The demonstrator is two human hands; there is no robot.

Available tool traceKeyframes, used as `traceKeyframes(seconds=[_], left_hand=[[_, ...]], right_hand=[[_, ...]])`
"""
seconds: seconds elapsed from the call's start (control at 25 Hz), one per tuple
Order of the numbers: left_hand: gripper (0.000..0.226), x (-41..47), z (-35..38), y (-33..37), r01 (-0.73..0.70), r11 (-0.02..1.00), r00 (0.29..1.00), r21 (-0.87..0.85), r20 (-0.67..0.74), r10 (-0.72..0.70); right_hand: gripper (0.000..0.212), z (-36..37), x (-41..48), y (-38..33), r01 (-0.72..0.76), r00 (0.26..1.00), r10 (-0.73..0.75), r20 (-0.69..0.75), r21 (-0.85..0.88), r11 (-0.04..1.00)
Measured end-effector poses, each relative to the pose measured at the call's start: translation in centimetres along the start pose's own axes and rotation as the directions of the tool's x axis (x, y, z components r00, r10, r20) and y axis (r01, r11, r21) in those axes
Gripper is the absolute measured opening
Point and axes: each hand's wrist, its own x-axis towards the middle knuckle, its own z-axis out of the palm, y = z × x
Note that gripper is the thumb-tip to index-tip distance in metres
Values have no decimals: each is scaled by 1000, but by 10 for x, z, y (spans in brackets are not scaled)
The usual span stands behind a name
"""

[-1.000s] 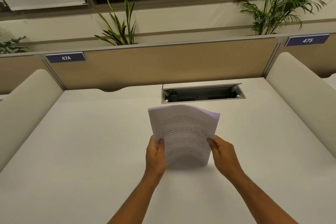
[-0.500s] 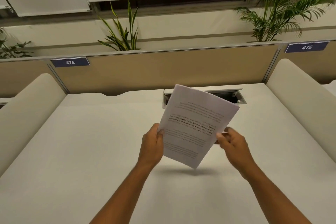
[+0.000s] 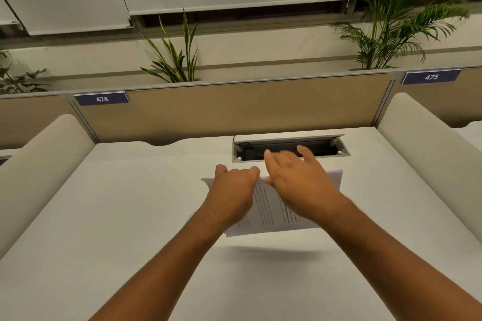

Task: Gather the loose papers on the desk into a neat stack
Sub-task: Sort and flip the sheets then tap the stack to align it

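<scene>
Head view: the left hand (image 3: 233, 191) sits just left of centre, knuckles up, fingers curled over the far left edge of a stack of white printed paper sheets (image 3: 273, 212), clamped on it. The right hand (image 3: 300, 185) lies above the stack's right half with fingers spread and slightly blurred; whether it presses the paper or only hovers over it cannot be told. The stack is held nearly flat above the white desk top (image 3: 117, 216), clear of it, with a soft shadow on the surface below, toward the lower centre of the frame. Just beyond the fingertips, a grey rectangular cable hatch (image 3: 323, 148) stands open in the desk. Behind it runs a tan fabric partition (image 3: 234, 109) bearing a blue label reading 474 (image 3: 102, 99) at left and another reading 475 (image 3: 431, 77) at upper right. Green potted plants (image 3: 174, 60) rise behind the partition.
</scene>
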Motion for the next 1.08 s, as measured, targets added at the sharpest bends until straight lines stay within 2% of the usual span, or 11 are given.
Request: traceKeyframes(seconds=[0.12, 0.2, 0.28, 0.32, 0.36, 0.44, 0.52, 0.56, 0.64, 0.92, 1.08], left_hand=[[36, -1, -3, -3, -21, 1000, 1000, 3, -6, 21], [37, -3, 3, -17, -101, 993, 951, 67, -287, 116], [49, -8, 12, -33, -89, 996, 740, 6, -669, 70], [58, -12, 18, -41, -77, 981, 624, -176, -776, -91], [66, -18, 28, -45, -66, 896, 569, -438, -755, -327], [71, -25, 50, -40, 0, 430, 649, -903, -327, -687], [50, -27, 72, -34, 64, 27, 786, -998, 33, -618], [34, -27, 80, -34, 53, -44, 825, -998, 68, -561], [21, -26, 86, -33, 44, -38, 843, -998, 58, -535], [22, -28, 97, -25, -67, 188, 851, -980, -155, -502], [23, -46, 133, -22, -41, 214, 843, -976, -148, -517]], right_hand=[[58, 15, 3, -2, -63, 989, 66, 130, -22, 998], [39, 19, 1, 2, -125, 986, 116, 123, 64, 990], [18, 26, -3, 12, -180, 980, 159, 123, 184, 966], [12, 31, -6, 19, -198, 978, 174, 115, 255, 946], [9, 38, -8, 26, -218, 976, 195, 99, 354, 909], [26, 52, -13, 35, -254, 961, 267, 75, 628, 736], [31, 64, -17, 34, -238, 949, 303, 87, 828, 508], [29, 71, -19, 32, -224, 947, 307, 93, 877, 426], [26, 87, -26, 27, -206, 941, 324, 100, 928, 312], [27, 139, -47, 10, -147, 895, 436, 98, 986, 82], [27, 164, -67, -10, -180, 833, 550, 61, 970, 166]])
